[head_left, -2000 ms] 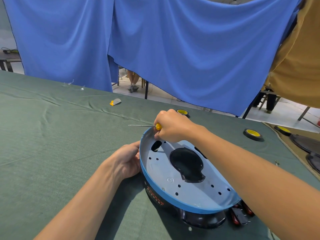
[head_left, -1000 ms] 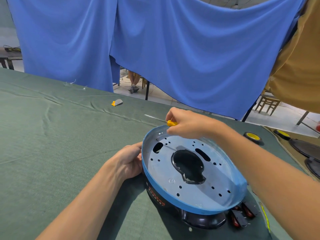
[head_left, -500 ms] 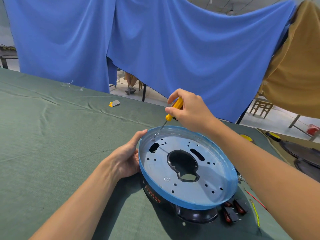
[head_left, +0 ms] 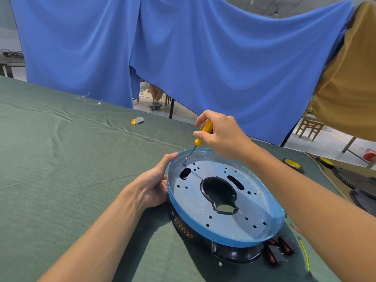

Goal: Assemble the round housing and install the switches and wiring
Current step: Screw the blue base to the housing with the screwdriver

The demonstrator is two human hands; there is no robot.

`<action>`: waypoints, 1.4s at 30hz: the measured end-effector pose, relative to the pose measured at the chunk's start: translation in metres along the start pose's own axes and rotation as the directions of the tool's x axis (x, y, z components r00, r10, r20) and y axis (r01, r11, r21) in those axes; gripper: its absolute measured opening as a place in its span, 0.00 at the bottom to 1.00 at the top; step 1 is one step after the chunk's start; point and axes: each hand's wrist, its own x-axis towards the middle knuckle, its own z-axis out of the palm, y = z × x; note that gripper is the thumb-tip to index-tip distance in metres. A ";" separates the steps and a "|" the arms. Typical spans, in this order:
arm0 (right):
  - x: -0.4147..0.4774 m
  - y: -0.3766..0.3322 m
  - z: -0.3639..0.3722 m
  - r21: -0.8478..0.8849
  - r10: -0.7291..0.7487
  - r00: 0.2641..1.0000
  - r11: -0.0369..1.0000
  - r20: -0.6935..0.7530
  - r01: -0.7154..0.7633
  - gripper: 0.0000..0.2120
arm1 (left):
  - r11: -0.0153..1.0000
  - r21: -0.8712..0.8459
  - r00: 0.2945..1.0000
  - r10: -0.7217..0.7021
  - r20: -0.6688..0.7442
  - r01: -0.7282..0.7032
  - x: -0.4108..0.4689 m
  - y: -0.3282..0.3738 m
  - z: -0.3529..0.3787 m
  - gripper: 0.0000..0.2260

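At lower centre of the frame, the round housing (head_left: pixel 223 202) sits on the green surface (head_left: pixel 61 159). The left hand (head_left: pixel 154 188) grips its left rim. The right hand (head_left: pixel 221 133) holds a yellow screwdriver (head_left: pixel 203 131), tip on the plate's upper-left edge. Red-and-black switches (head_left: pixel 278 249) lie at lower right.

Table cover (head_left: pixel 61 159): creased green cloth over the worktop.
Backdrop (head_left: pixel 223 58): blue curtain hanging behind the table.
Drape (head_left: pixel 350 78): ochre cloth right of the curtain.
Scrap (head_left: pixel 137 120): small yellow-and-grey piece lying on the cloth's far side.
Tape roll (head_left: pixel 292 163): black, yellow-centred, near the table's right edge.
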 end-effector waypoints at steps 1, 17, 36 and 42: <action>0.000 0.000 0.000 0.001 -0.004 1.000 1.000 0.002 0.004 0.05 | 1.000 0.000 1.000 0.000 -0.001 0.000 0.000 0.000 0.000 0.38; 0.004 0.000 -0.004 -0.047 -0.034 0.999 0.998 0.027 0.036 0.07 | 1.000 0.012 0.999 0.011 -0.037 -0.011 -0.002 -0.001 0.002 0.37; 0.036 -0.033 -0.009 -0.419 0.203 0.958 0.902 0.203 -0.102 0.18 | 0.999 0.030 0.999 0.013 -0.053 -0.011 -0.004 0.000 0.004 0.28; 0.040 -0.036 -0.017 -0.375 0.171 0.946 0.925 0.275 -0.058 0.15 | 0.999 0.032 0.999 0.013 -0.045 -0.012 -0.005 0.000 0.004 0.27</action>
